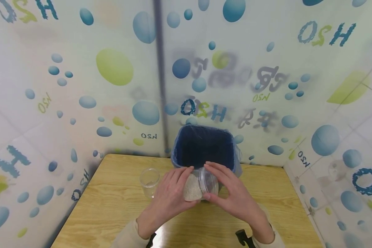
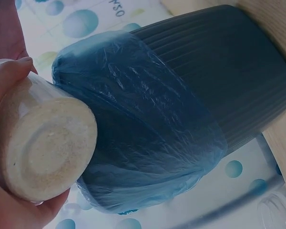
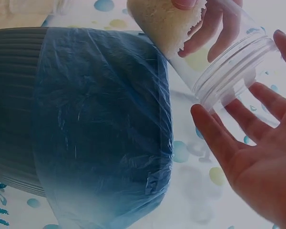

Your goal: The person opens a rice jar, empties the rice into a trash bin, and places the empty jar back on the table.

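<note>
A white wall covering (image 1: 117,38) printed with blue and green ovals and "H2O" lettering surrounds the far side and both flanks. Below it spreads the wood-grain tabletop (image 1: 111,193). On this, near the far edge, a dark blue ribbed bin (image 2: 229,71) stands upright and open, a translucent blue bag (image 2: 148,109) folded over its rim. The left hand (image 1: 170,189) curls around the body of a clear jar (image 1: 193,188), which is held tipped on its side, raised just in front of the bin's near rim. The right hand (image 1: 235,193) is partly open, thumb and fingers gripping the jar's ridged end (image 3: 233,71) from opposite sides. Whitish grains (image 3: 169,24) fill the jar's base end. A smaller-looking clear container (image 1: 150,182) stands on the tabletop, left of the bin.
</note>
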Demonstrator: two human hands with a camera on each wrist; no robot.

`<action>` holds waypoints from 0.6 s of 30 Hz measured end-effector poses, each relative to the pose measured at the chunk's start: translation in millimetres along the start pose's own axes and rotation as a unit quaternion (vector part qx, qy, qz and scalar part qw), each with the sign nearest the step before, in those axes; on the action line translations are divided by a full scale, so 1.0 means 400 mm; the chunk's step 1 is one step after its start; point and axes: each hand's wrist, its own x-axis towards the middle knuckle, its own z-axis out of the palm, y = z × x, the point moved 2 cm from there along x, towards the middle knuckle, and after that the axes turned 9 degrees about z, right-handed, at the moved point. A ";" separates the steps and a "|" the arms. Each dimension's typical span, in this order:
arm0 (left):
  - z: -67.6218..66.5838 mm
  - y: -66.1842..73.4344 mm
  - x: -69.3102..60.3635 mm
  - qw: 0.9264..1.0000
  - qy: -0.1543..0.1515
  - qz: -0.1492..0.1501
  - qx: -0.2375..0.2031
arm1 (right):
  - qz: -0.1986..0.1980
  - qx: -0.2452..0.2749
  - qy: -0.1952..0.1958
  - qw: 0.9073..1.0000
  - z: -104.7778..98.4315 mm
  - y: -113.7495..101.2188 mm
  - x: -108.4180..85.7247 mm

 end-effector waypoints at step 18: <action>-0.002 0.000 -0.001 1.000 0.000 0.004 0.012 | 0.111 0.065 0.009 0.992 -0.005 0.004 0.000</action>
